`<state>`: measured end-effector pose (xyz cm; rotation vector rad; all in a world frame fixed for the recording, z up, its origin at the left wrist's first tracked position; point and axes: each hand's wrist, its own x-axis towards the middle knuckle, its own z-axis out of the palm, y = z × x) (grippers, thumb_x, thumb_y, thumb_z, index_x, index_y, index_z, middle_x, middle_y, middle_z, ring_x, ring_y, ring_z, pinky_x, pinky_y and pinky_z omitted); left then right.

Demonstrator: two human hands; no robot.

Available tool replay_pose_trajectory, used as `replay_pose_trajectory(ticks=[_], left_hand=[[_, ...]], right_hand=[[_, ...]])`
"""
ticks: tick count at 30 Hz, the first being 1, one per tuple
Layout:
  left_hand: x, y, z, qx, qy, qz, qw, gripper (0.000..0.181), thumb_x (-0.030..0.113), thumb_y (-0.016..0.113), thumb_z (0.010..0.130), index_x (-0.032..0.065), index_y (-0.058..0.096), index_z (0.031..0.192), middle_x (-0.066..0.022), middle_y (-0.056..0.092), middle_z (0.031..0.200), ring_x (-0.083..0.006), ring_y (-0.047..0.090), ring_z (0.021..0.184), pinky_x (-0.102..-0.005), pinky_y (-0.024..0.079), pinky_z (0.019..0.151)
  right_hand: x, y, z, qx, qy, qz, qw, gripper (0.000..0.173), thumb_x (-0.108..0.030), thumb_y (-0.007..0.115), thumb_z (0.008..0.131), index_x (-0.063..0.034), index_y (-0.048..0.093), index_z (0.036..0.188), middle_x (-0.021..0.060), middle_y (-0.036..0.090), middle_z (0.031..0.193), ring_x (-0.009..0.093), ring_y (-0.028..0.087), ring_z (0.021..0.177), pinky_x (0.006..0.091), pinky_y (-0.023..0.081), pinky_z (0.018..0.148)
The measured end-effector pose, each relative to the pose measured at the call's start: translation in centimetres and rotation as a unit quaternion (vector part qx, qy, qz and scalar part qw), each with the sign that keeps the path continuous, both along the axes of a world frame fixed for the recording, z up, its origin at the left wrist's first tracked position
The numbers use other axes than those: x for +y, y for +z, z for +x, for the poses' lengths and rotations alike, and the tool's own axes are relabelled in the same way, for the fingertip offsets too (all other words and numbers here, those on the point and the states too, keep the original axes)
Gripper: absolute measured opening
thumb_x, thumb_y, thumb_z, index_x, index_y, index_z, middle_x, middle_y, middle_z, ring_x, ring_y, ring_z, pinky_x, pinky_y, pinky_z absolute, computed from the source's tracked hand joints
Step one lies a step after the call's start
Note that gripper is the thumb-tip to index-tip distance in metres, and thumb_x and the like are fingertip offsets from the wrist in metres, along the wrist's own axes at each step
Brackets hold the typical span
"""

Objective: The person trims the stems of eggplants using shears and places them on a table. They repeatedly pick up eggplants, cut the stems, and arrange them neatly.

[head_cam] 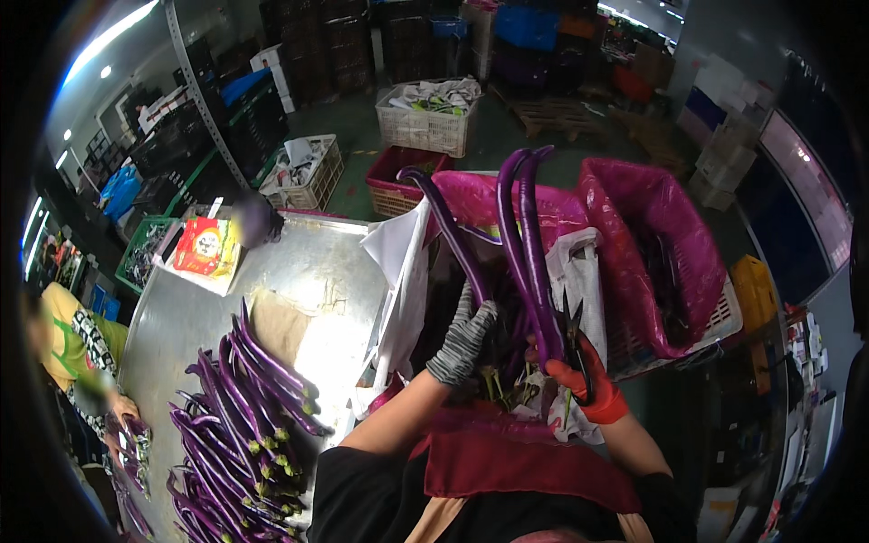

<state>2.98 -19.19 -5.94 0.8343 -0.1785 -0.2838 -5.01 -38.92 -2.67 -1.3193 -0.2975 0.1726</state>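
My left hand (465,343), in a grey striped glove, grips the lower end of a long purple eggplant (451,227). My right hand (592,388), in a red glove, holds a pair of black-handled scissors (576,332), blades pointing up and apart. Two more long eggplants (533,251) rise from the fingers of that same hand. Beneath both hands is a container lined with pink plastic (543,197) and white sheeting (577,271); eggplants and green stems lie in its shadowed inside. On the metal table (353,251) to the left, a large pile of eggplants (231,427) lies with green stem ends towards me.
A second pink-lined crate (719,319) with dark eggplants stands at right. Across the table, a person's hand (125,407) touches bagged eggplants (136,448). A red-and-yellow packet (207,248) sits at the table's far corner. Crates (424,125) stand on the floor beyond.
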Motion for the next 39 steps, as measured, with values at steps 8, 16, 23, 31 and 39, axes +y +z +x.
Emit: replay_pose_trajectory(ticks=[8,16,23,31,39], left_hand=[[-1.8,0.5,2.1,-0.005,-0.058,-0.051,0.997,0.06,0.034,0.072,0.078,0.0081,0.043,0.124,-0.0059,0.056,0.1,-0.0183,0.058,0.088,-0.0337,0.05,0.078],[0.4,-0.3,2.4,0.119,-0.109,-0.077,0.984,0.04,0.027,0.072,0.074,0.007,0.055,0.104,-0.0077,0.06,0.086,-0.0227,0.06,0.076,-0.0372,0.053,0.071],[3.4,-1.7,5.9,0.091,-0.094,-0.047,0.99,0.044,0.027,0.075,0.07,0.0052,0.057,0.105,-0.008,0.062,0.088,-0.0225,0.061,0.08,-0.035,0.053,0.073],[4.0,-2.2,6.6,0.048,-0.095,-0.043,0.993,0.051,0.027,0.079,0.066,0.0036,0.056,0.105,-0.0075,0.061,0.085,-0.0203,0.061,0.076,-0.0321,0.053,0.069],[4.0,-2.2,6.8,0.085,-0.043,0.026,0.995,0.042,0.018,0.075,0.071,0.0031,0.057,0.105,-0.0071,0.062,0.086,-0.0196,0.061,0.076,-0.0316,0.052,0.071]], right_hand=[[3.3,-0.4,2.0,-0.296,-0.146,-0.333,0.883,0.066,-0.01,0.069,0.081,-0.0063,0.036,0.139,0.0134,0.049,0.133,0.025,0.046,0.125,0.0319,0.037,0.1],[2.2,-3.4,2.9,0.19,0.122,0.428,0.875,0.044,-0.015,0.046,0.096,-0.0042,0.035,0.137,0.0066,0.045,0.124,0.013,0.049,0.112,0.0256,0.043,0.096],[-2.4,-0.7,2.3,0.252,0.092,0.039,0.962,0.039,-0.011,0.045,0.096,0.0019,0.042,0.133,0.0044,0.054,0.103,0.009,0.053,0.087,0.0174,0.043,0.072],[-3.9,-1.3,2.4,0.435,0.166,-0.054,0.883,0.041,-0.024,0.039,0.1,0.0002,0.043,0.132,-0.0009,0.046,0.078,0.004,0.04,0.063,0.0168,0.031,0.054],[-3.2,-1.4,3.5,0.377,0.244,-0.025,0.893,0.037,-0.018,0.043,0.098,0.0008,0.041,0.13,-0.0018,0.044,0.083,0.004,0.043,0.073,0.0175,0.038,0.066]])
